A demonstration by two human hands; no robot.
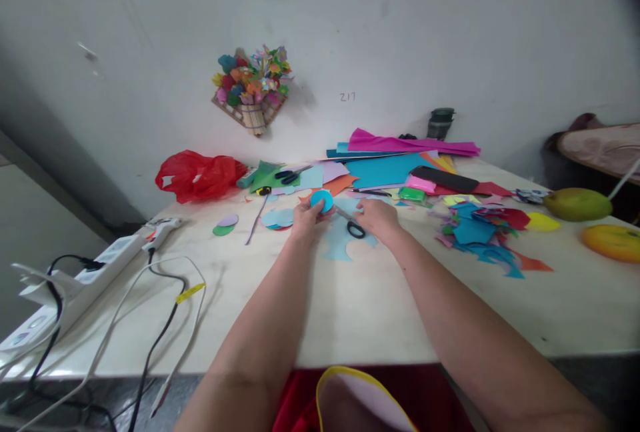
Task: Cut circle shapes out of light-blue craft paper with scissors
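Observation:
My left hand [305,219] pinches a bright blue paper circle [321,201] between thumb and fingers, just above the table. A bit of orange-red paper shows behind the circle. My right hand [379,217] is to the right, its fingers closed and curled; whether anything is in them is hidden. Between the hands is a pair of scissors [356,229] with black handles, its blades toward my left hand. Beneath the scissors lies a light blue paper offcut [340,245] with curved cut edges. Left of my left hand sits a pile of light blue paper circles [277,219].
Purple and green paper circles [226,225] lie farther left. Coloured paper sheets [385,171], a dark phone [445,179] and other scissors [290,175] are at the back. Paper scraps [475,229] and mangoes [577,205] lie right. A power strip [100,272] with cables stands left.

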